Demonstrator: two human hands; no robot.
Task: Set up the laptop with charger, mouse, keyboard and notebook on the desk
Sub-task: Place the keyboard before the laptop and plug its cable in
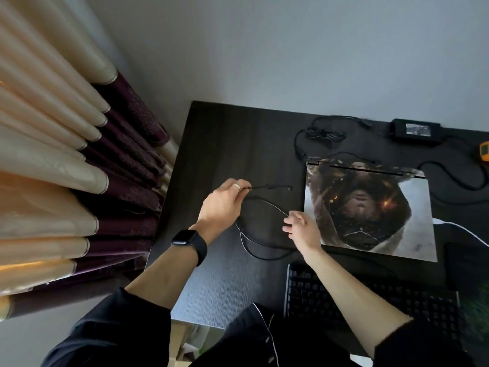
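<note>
The closed laptop [369, 210] lies flat, the charger brick [416, 130] behind it, the keyboard [370, 295] in front, a looped cable [260, 207] left.

Head camera looks steeply down onto desk [225, 144].

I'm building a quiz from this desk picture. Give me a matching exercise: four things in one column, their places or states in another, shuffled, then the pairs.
Things:
1. laptop
2. power adapter
3. keyboard
4. cable plug end

Places or states:
A. held out from the left hand
B. at the desk's near edge, under the right forearm
C. lid closed, printed picture on it
D. at the back of the desk, by the wall

Pairs: 1-C, 2-D, 3-B, 4-A
</note>
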